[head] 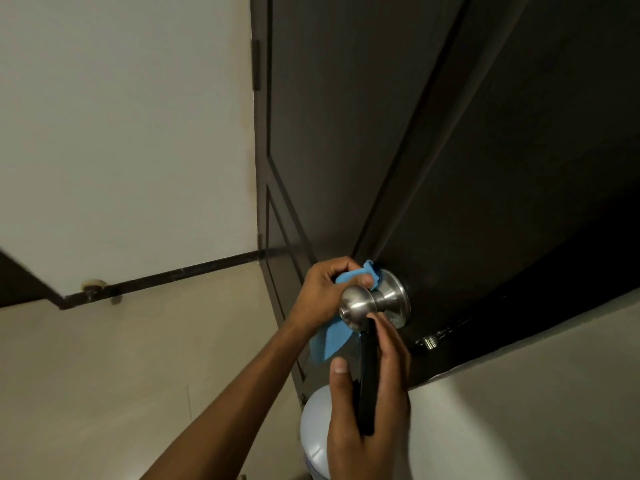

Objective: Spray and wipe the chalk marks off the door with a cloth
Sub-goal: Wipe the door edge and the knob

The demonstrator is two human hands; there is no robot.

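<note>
Nearest, the right hand point(367, 400) grips one black slab, perhaps a phone point(367, 375), above a pale rounded container point(313, 427) whose contents stay hidden. Beyond, the left hand point(323, 292) clutches one blue cloth point(329, 341) at the steel doorknob point(356, 306) on the dark door point(485, 202).

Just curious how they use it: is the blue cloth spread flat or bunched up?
Bunched. The left hand grips the cloth crumpled against the knob, with one loose end hanging below.
</note>
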